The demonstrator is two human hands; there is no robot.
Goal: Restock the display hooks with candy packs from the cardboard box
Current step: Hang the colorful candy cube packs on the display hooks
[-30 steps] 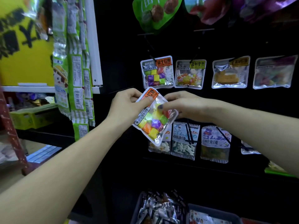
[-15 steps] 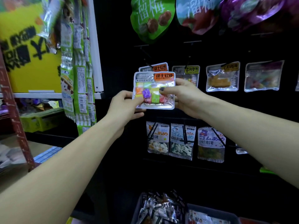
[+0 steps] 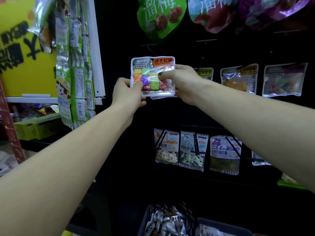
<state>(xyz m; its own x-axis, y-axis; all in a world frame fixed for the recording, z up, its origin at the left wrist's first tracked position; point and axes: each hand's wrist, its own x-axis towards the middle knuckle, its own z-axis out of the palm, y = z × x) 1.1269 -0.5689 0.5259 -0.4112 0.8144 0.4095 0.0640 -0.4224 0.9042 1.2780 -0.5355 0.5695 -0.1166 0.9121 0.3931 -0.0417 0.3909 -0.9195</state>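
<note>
Holding a candy pack point(image 3: 152, 76) upright before the dark rack point(image 3: 196, 109), both hands pinched it. Left hand point(image 3: 127, 92) fingers clamped its lower-left corner. Right hand point(image 3: 185, 82) fingers clamped its right edge.

The big green hanging pouch point(image 3: 160, 17) reads "溜梅"; the small clear bear-printed gummy pack point(image 3: 224, 154) reads "ゴムあめ".

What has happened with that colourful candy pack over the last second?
Both hands lifted the candy pack from a tilted position lower down to level and upright in front of the hook, covering the matching pack hanging there. The left hand and right hand kept pinching its sides throughout. The other hanging packs stayed put.
</note>
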